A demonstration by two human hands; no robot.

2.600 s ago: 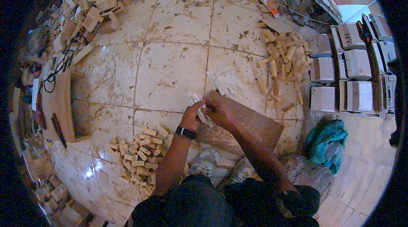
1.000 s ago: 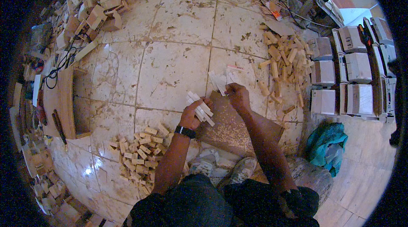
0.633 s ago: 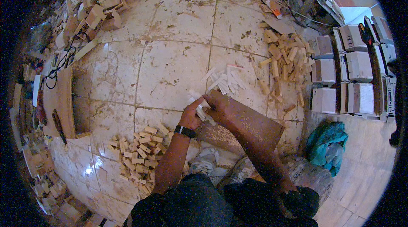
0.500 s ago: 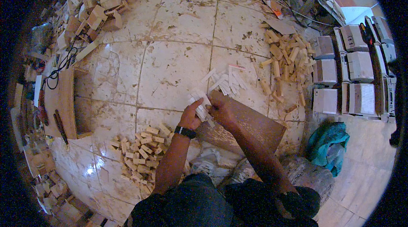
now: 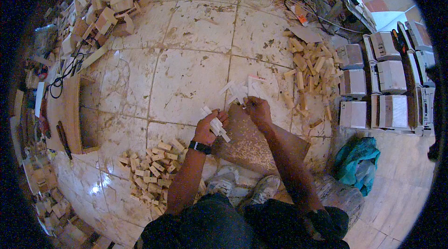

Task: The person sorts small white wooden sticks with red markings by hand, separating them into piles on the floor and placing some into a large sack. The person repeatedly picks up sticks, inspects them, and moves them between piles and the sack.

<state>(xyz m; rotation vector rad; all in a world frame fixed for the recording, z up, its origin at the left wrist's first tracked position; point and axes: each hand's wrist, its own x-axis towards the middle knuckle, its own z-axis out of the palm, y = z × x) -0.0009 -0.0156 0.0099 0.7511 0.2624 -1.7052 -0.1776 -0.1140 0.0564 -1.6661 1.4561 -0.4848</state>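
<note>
Just ahead of right hand (image 5: 258, 110), nearer one, lie loose strips (image 5: 237, 92), axes mixed; its grip cannot be told. Left hand (image 5: 204, 129) clasps slanting bundle (image 5: 216, 126).

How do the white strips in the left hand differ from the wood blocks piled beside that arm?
The strips are white and slender; the blocks are yellowish tan and chunkier. The strips are bunched in the left hand; the blocks lie jumbled on the floor. Both are groups of several pieces.
</note>
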